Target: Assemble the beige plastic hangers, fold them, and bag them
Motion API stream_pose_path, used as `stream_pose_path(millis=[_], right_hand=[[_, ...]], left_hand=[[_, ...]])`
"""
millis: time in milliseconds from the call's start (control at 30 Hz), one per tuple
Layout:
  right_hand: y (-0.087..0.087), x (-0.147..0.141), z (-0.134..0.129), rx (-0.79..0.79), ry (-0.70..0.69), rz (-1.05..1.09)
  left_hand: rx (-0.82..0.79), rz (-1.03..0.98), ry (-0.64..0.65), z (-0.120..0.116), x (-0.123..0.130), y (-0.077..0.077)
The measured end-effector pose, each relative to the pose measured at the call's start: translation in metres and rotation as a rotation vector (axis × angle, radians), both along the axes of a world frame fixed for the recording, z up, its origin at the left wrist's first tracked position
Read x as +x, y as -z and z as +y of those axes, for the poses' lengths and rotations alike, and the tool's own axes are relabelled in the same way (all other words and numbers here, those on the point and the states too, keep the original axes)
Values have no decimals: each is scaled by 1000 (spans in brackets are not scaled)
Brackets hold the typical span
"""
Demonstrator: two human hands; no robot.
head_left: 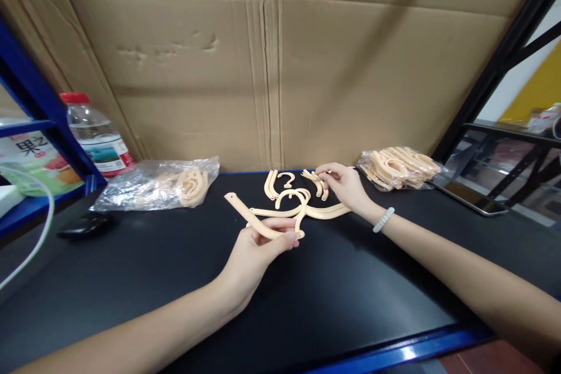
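My left hand (265, 245) is closed around a partly joined beige plastic hanger: one curved hanger arm (242, 208) points up and left, and a hook (301, 213) rises from the joint at my fingertips. Behind it on the table lie assembled hangers (326, 211), partly covered by the held one. My right hand (346, 187), with a beaded bracelet on the wrist, reaches to a small pile of hanger arms (312, 177). Its bent fingers pinch at the pieces there. A loose hook (287, 180) and several more hanger arms (270, 184) lie to the left of that pile.
Plastic bags of hanger parts lie at the back left (158, 184) and back right (401, 168). At left are a red-capped water bottle (99, 137), a black mouse (85, 225) and a white cable (50, 216). A tablet-like device (471, 197) sits at right. Cardboard (197, 70) stands behind the black table (350, 298).
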State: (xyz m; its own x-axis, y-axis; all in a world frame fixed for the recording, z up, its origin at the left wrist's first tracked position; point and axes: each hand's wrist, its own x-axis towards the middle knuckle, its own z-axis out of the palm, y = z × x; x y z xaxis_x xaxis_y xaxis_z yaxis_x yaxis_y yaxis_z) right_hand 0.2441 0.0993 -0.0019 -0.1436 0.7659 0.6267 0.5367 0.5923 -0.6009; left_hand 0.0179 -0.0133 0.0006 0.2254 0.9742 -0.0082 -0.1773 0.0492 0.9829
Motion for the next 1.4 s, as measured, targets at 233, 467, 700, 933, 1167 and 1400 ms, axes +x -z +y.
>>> stream_pose_path(millis=[233, 467, 700, 933, 1167, 1400], right_hand=[[-25, -6, -46, -327, -208, 655], [-24, -19, -79, -534, -308, 926], [-12, -31, -86, -765, -486, 900], [-11, -39, -95, -673, -518, 579], [-13, -37, -94, -635, -508, 471], [-13, -39, -95, -604, -505, 441]], left_hand=[[-62, -91, -11, 1, -1, -3], [-37, -99, 10, 1, -1, -2], [-35, -75, -1, 6, -2, 0], [32, -94, 58, 5, -2, 2], [30, -58, 70, 6, -4, 5], [38, -62, 42, 4, -3, 6]])
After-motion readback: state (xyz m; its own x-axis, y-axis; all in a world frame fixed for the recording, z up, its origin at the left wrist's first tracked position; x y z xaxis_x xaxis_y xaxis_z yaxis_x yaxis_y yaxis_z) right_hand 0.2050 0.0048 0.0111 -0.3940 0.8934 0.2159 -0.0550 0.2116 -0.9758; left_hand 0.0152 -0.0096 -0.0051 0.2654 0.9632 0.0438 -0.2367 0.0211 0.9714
